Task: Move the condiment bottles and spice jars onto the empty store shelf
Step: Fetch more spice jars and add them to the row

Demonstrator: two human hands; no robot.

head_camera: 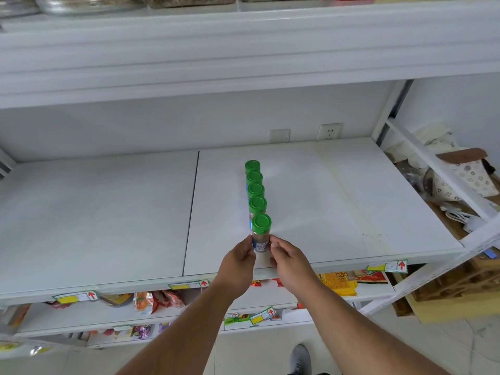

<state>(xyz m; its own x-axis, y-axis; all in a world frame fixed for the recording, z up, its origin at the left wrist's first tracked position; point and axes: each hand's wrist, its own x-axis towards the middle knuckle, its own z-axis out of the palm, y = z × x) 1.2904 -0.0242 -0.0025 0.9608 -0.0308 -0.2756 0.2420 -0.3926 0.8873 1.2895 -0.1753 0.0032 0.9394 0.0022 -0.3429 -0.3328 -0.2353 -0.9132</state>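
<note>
Several spice jars with green lids stand in a single row running front to back on the white shelf (311,201), near its middle. The front jar (261,239) has a blue label and brown powder inside, and it stands close to the shelf's front edge. My left hand (238,262) grips its left side and my right hand (288,262) grips its right side, fingertips on the label. The jars behind it (256,190) touch one another, only their lids and a little of their bodies showing.
A seam (192,207) splits the shelf into two panels. Price tags line the front edge (189,285). Snack packets (151,300) fill lower shelves. A white frame bar (438,169) and a wooden crate of cloth items (465,190) sit right. An upper shelf (243,58) overhangs.
</note>
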